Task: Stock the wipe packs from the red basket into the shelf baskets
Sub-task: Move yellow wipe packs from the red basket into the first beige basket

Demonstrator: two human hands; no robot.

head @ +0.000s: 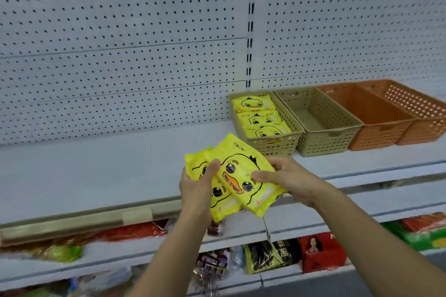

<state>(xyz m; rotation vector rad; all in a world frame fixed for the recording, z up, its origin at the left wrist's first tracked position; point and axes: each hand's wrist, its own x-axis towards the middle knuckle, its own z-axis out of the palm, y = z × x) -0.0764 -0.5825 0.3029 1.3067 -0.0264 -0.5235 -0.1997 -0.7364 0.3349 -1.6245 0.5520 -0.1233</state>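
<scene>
Wipe packs [243,176]: I see two yellow duck-print packs held together in front of the shelf [96,164] edge. They overlap, the upper one tilted across the lower.

The left hand [198,185] grasps the pair at its left side, thumb on the front, fingers behind. The right hand [287,178] grasps the upper pack at its right edge, thumb lying on the print.

Above and to the right of the right hand, four baskets stand side by side on the shelf. The first tan basket [270,144], nearest the hands, holds three more packs [260,116] laid in a row. Right of it I note a second tan basket [330,137], then two orange baskets [381,132].

Below the hands, lower shelves carry packaged goods [321,251], blurred.
</scene>
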